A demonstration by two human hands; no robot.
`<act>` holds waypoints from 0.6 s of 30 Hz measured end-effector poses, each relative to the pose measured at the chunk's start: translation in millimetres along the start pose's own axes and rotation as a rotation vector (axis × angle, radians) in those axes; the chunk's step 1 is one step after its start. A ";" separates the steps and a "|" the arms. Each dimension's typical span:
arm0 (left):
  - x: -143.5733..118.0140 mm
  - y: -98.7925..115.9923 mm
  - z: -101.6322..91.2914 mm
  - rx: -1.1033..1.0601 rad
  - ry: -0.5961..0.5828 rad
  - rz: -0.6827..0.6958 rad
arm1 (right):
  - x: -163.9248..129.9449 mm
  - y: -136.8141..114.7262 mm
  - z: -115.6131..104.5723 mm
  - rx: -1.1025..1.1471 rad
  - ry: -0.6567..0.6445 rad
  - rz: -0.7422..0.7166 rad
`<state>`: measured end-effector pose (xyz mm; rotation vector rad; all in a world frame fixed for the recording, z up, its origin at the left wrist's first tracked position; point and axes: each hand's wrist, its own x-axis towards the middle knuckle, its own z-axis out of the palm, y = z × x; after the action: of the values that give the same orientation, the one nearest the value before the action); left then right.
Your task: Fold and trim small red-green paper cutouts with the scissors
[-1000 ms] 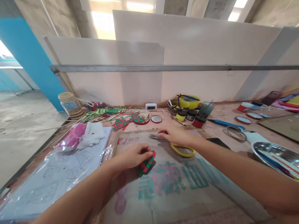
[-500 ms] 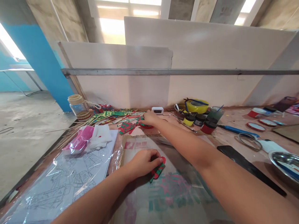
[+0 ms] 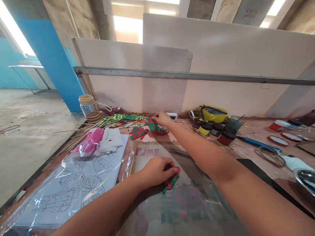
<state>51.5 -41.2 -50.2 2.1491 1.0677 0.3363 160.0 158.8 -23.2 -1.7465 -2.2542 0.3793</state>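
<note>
My left hand (image 3: 158, 172) rests over the plastic-covered board (image 3: 150, 203), its thumb and fingers closed on a small red-and-green painted cut-out (image 3: 171, 183). My right hand (image 3: 163, 118) is stretched to the back of the table. Its fingertips pinch the edge of another red-and-green painted piece (image 3: 151, 123). Just below that hand sits a red dish (image 3: 161, 133) full of tiny metallic bits, partly covered by the piece. A third red-and-green piece (image 3: 138, 132) lies to the left of the dish. Scissors blades (image 3: 180, 151) show under my right forearm.
On the left, line drawings (image 3: 98, 177) lie under clear plastic, with a pink tissue pack (image 3: 88, 142) on top. A glass jar (image 3: 89, 109) and thin sticks stand behind. Paint jars (image 3: 226, 136), a yellow bowl (image 3: 214, 114), a blue-handled tool (image 3: 258, 143) and a metal bowl (image 3: 305, 180) occupy the right.
The view has shifted, so things sit further right. My right hand has uncovered more of the dish, and the painted piece at its fingertips now stands more upright. My left hand keeps its hold.
</note>
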 end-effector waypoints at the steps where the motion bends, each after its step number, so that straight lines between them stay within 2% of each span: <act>1: 0.1 0.0 0.0 -0.002 0.000 0.002 | 1.7 -4.1 1.1 0.037 -0.006 -0.004; 6: -0.2 0.6 0.4 -0.021 0.005 0.002 | -5.7 -22.5 4.3 0.182 0.028 -0.035; 10: 0.9 -2.2 0.6 -0.075 0.021 -0.007 | -43.3 -22.7 -17.9 0.265 0.090 -0.109; 14: 6.6 -11.7 0.1 -0.225 0.056 -0.046 | -125.8 -11.1 -46.5 0.333 0.092 -0.210; 15: 8.6 -14.3 0.5 -0.277 0.073 -0.059 | -151.7 -6.7 -50.1 0.344 0.085 -0.242; 16: 10.5 -16.5 1.2 -0.330 0.086 -0.070 | -178.1 -2.0 -51.4 0.361 0.047 -0.334; 18: 13.5 -18.3 3.1 -0.434 0.110 -0.089 | -228.9 7.6 -47.1 0.401 -0.042 -0.443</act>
<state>50.6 -24.7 -66.1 1.7085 1.0375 0.5912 239.0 -59.2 7.0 -1.0220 -2.3067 0.7100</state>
